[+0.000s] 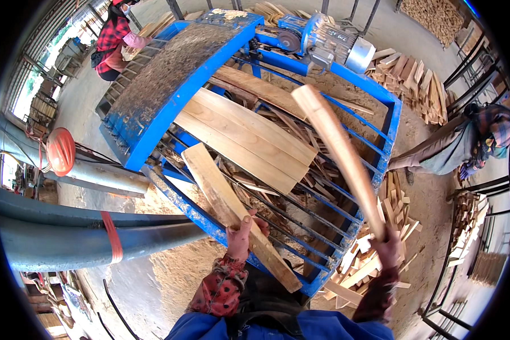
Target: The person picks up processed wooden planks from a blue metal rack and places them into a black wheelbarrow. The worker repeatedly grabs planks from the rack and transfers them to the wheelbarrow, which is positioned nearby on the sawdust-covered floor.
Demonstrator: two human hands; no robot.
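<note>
My left hand [239, 237] is closed round a short, thick wooden board [209, 184], thumb on top and fingers over its far edge. That board slants across the near left part of a blue machine frame [388, 139] with dark bars. In my right hand [386, 248] is the lower end of a long wooden strip [340, 153], which tilts up and away over the frame's right side. Between the two pieces lie several pale planks [243, 139] side by side on the bars, their far ends at the blue hood [181, 68].
A motor [331, 42] sits on the frame's far side. Offcuts [374, 255] are heaped on the floor at right, with a wood pile [411, 82] beyond. Large grey pipes [85, 235] run along the left. One person [114, 42] stands far left, another [464, 141] at right.
</note>
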